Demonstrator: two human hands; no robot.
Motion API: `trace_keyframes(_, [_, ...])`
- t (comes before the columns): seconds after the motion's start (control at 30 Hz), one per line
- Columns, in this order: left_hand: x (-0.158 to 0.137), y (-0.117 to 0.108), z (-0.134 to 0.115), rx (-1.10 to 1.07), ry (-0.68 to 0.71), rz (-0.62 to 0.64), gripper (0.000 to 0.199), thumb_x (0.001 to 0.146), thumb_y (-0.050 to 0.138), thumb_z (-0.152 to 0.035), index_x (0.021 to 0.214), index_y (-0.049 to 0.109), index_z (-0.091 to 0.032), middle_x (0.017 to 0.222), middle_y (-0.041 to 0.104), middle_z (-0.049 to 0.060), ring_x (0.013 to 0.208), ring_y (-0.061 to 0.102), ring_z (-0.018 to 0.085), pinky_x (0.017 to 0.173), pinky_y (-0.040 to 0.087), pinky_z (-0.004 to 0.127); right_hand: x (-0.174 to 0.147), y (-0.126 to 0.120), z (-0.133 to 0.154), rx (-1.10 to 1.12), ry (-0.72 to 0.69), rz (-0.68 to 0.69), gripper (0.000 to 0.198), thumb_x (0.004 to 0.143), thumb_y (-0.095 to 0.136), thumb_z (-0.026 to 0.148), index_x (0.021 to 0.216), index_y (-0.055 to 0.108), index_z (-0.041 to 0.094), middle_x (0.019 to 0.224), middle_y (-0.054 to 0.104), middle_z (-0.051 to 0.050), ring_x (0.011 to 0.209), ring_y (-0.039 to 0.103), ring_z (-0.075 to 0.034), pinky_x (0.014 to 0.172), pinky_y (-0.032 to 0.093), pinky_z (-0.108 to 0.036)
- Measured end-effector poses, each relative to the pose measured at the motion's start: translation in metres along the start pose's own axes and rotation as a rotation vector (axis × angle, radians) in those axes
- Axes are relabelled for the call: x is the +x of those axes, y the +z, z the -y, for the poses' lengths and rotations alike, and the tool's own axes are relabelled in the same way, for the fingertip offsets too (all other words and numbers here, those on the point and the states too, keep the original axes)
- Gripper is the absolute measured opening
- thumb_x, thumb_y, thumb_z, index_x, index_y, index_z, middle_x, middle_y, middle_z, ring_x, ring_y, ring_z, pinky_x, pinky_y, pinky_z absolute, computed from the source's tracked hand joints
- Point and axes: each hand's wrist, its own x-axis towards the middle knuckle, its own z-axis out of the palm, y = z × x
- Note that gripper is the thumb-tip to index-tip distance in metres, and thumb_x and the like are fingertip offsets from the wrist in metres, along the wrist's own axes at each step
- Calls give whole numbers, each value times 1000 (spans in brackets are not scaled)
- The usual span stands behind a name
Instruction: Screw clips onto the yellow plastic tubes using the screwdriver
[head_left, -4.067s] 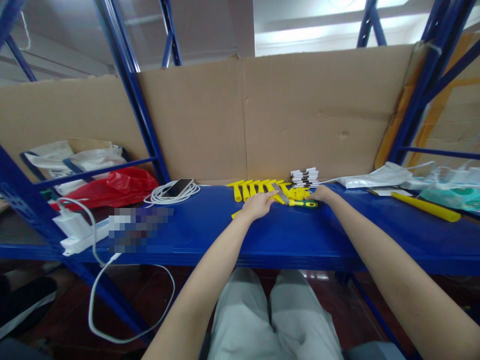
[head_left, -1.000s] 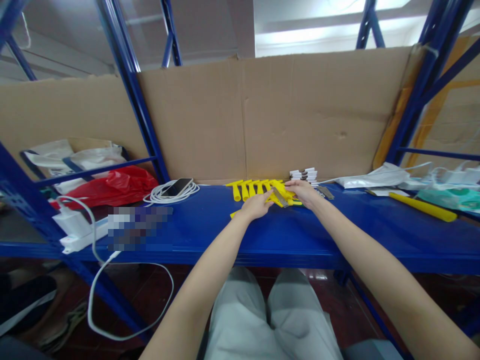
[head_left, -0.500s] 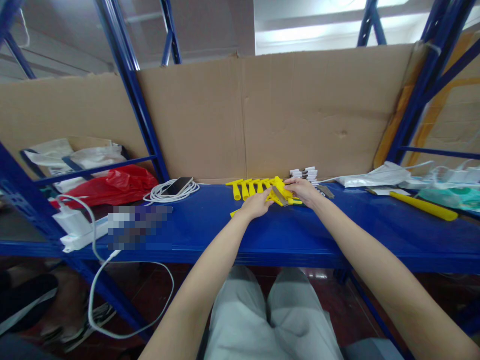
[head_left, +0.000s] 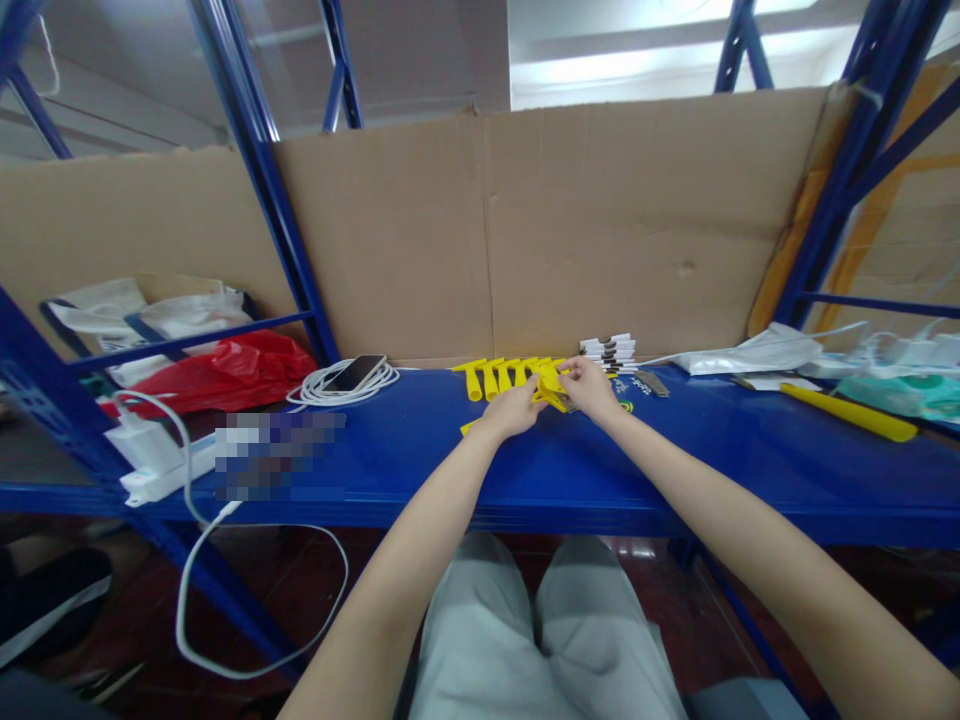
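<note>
A big brown cardboard sheet [head_left: 375, 240] stands across the back, from the left to the right of the frame. In front of it is the long blue table [head_left: 697, 460]. A red bag [head_left: 232, 375] sits at the left, and a long yellow stick [head_left: 847, 412] lies at the right. Near the middle of the frame, a row of yellow parts [head_left: 489, 380] lies close to the cardboard.

The 2 hands are just in front of that row. The left hand [head_left: 517, 407] is in about the same place as half a second ago. The right hand [head_left: 591, 385] has moved a little to the left, closer to it. So now, I think, both hands are busy at the same spot.

The left fingers are bent in and pinch a yellow piece [head_left: 551, 388], which is in the middle of the frame, between the 2 hands. The right fingers are close together at the right side of this piece. I cannot tell if they pinch it or only touch it.

Behind the right hand is a small white stack [head_left: 609, 350]. A small gray plate [head_left: 652, 383] lies just right of that hand. Smallest is the round green and yellow end [head_left: 627, 406] of something tucked by the right wrist.
</note>
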Motion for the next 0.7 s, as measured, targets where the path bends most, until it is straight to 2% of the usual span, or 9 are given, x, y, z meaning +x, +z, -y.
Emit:
trace_keyframes(0.3, [2,3,2,-16,-7,-16,59,92,40,-38,146,24,-18,133,54,13,119,53,25,94,42,33,-9,-1,7,-190,-136,51,10,68,53,12,67,59,19,72,66,-2,69,60,-15,71,45,-27])
trace_keyframes(0.7, [2,3,3,-46,6,-27,60,93,39,-38,146,21,-18,136,50,14,121,52,25,96,40,34,-8,-4,7,-258,-285,107,13,71,56,12,66,65,20,79,68,-5,83,61,-19,83,44,-33])
